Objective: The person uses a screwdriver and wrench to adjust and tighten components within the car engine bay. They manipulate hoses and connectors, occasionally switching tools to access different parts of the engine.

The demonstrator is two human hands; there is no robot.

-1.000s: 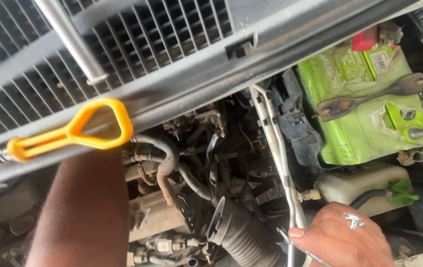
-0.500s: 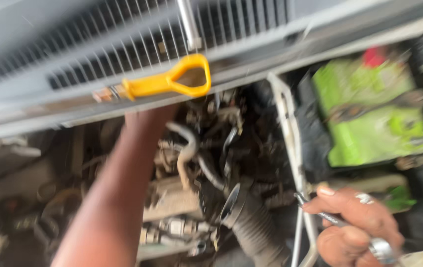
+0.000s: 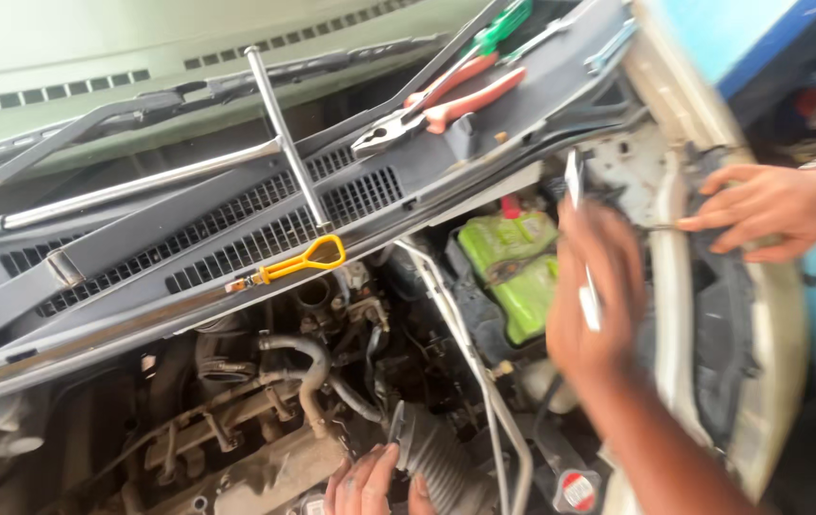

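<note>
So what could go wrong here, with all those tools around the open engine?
1. The right hand holds a slim metal tool close by the green battery; touching its terminals could spark.
2. The red-handled pliers and yellow looped dipstick lie loose on the slanted black cowl panel; they might slide into the engine.

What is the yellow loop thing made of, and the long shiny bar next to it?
The yellow loop handle looks like moulded plastic: flat, bright, matte colour. The long bar seems to be bare metal, silvery with light glinting along it; which metal can't be told.
</note>
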